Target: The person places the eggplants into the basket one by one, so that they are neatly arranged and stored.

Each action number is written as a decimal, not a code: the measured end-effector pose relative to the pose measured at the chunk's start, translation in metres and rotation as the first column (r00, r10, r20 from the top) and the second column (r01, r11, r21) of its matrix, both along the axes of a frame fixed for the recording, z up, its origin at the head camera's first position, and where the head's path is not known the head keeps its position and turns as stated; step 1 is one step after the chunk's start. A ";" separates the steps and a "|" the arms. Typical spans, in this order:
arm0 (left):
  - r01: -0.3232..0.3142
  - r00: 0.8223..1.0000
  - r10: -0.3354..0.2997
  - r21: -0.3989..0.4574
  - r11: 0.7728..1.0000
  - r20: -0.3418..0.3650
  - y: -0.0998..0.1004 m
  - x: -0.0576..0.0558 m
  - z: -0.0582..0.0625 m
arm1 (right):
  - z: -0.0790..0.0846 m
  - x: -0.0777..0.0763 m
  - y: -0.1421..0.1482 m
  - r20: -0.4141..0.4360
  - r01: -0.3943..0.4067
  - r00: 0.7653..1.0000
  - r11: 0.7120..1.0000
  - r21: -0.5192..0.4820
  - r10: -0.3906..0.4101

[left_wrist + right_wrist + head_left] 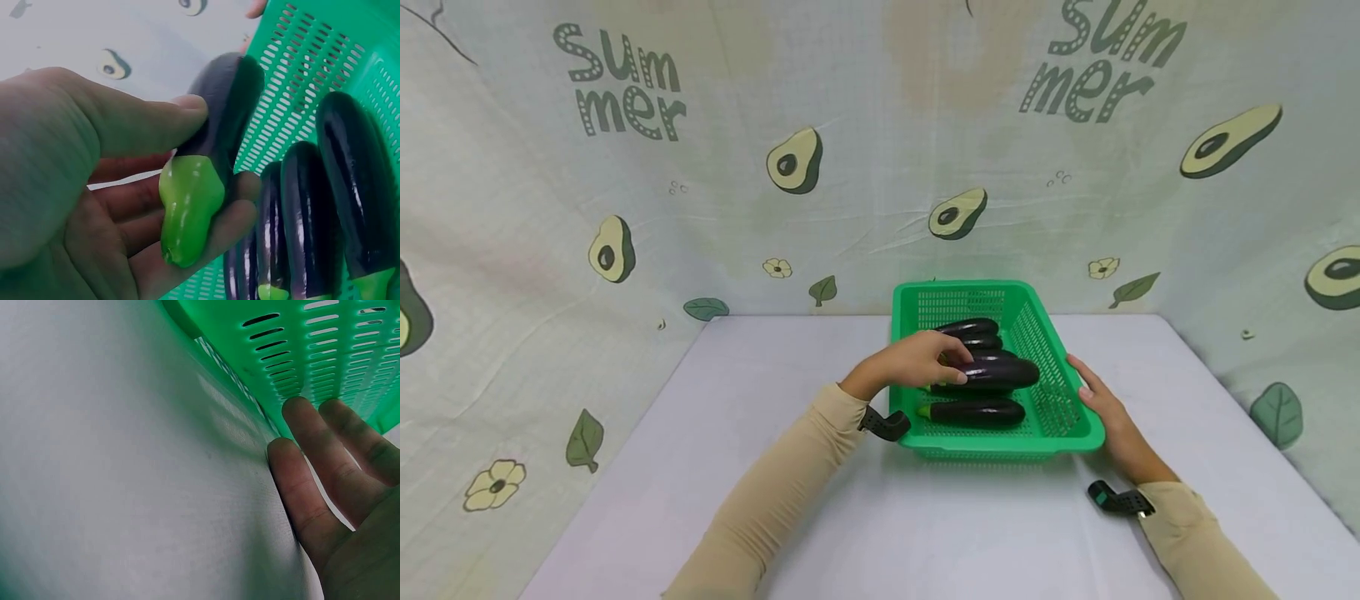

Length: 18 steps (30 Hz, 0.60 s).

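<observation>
My left hand [917, 360] grips an eggplant [1003, 372] near its stem end, over the green basket [966, 447]. In the left wrist view, thumb and fingers close around the dark, glossy body beside the bright green cap [192, 203]. Several more eggplants lie in the basket below; one [977, 412] is at the near side, others are partly hidden behind the held one. On the basket's right side rests my right hand [1112, 423]. In the right wrist view its fingers [325, 440] extend, fairly straight, against the slotted outer wall [300, 347].
The basket stands on a white-covered table [760, 392], near its back edge. Behind and at both sides hangs a cloth [865, 100] printed with avocados, leaves and lettering. Black straps with devices [886, 423] are on both wrists.
</observation>
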State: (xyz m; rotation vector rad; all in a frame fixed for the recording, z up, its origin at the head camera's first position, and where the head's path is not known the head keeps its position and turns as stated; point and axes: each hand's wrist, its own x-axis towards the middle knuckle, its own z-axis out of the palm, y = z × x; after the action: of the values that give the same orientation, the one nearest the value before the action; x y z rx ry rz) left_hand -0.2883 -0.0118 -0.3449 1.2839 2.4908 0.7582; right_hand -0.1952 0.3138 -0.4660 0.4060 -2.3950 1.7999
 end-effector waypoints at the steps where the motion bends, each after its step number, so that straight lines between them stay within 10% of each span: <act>1: 0.005 1.000 -0.005 -0.007 1.000 0.009 0.002 0.001 0.000 | 0.000 0.000 0.000 0.007 0.003 1.000 1.000 0.006 -0.003; 18: 0.110 0.987 -0.113 0.034 0.993 0.115 0.017 0.013 -0.008 | 0.000 -0.001 0.002 0.027 -0.002 1.000 0.999 0.033 0.001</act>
State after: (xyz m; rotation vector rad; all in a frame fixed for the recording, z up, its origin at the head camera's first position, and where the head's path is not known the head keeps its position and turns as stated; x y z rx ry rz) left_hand -0.2752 0.0056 -0.3526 1.3350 2.3038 0.8181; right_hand -0.1958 0.3155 -0.4661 0.3896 -2.4462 1.7794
